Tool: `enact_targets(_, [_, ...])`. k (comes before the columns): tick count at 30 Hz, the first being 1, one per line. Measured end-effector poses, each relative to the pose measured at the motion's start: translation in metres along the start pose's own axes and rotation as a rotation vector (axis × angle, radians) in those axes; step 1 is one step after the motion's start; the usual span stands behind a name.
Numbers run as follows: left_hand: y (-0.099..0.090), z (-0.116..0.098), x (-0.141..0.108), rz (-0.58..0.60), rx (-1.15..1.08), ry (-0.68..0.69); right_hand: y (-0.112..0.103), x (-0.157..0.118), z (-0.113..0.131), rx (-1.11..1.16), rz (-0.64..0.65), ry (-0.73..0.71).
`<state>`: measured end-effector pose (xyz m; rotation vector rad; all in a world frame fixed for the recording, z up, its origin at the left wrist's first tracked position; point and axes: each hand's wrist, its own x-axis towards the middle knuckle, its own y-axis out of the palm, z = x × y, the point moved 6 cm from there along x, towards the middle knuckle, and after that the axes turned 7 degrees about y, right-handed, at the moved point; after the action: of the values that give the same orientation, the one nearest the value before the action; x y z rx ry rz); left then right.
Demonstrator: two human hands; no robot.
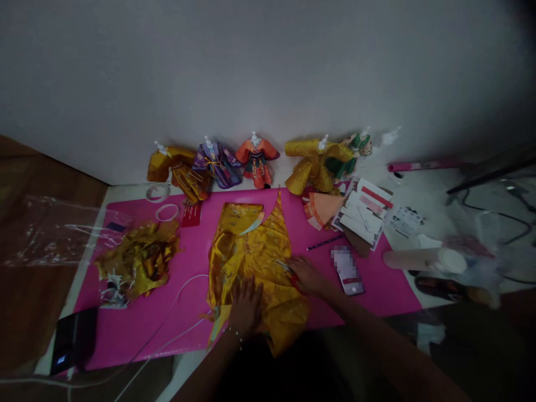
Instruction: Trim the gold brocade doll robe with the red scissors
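A desk (412,192) is carrying a pink mat (113,335), where crumpled gold cloth (272,245) is lying mid-mat beneath the palm-down left hand (245,307) and inward-angled right hand (306,276). A pale bottle (419,260) is resting at right, contents hidden. The left fingers are spreading loosely on the cloth; the right fingers are gripping red-handled scissors (283,264).

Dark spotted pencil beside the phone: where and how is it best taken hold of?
Probably a pinch across the middle of the pencil, from above, since it is thin and lies flat on the pink mat. Coming from its left end looks easiest; the right end sits near the phone and papers.
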<state>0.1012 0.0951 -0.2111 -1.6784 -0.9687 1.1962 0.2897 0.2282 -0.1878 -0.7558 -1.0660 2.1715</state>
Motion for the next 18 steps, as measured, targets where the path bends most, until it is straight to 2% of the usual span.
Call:
enact_targets(4, [0.002, 0.015, 0.014, 0.002, 0.018, -0.021, 0.01, 0.003, -0.012, 0.003, -0.026, 0.067])
enact_targets(7, [-0.005, 0.022, 0.024, 0.002, 0.027, -0.01, 0.011, 0.007, -0.02, 0.033, -0.056, 0.105])
enact_targets(9, [-0.01, 0.02, 0.024, 0.001, 0.029, 0.002, 0.009, -0.001, -0.021, 0.063, -0.08, 0.119])
enact_targets(13, [-0.01, -0.006, 0.005, 0.056, -0.016, 0.143, 0.009, -0.045, -0.011, 0.138, -0.089, 0.115])
enact_targets(15, [-0.006, -0.025, -0.009, 0.105, -0.06, 0.271, 0.017, -0.071, 0.001, 0.178, -0.041, 0.07])
enact_targets(18, [0.0, -0.044, -0.023, 0.157, -0.1, 0.384, 0.034, -0.101, 0.021, 0.216, 0.051, 0.002])
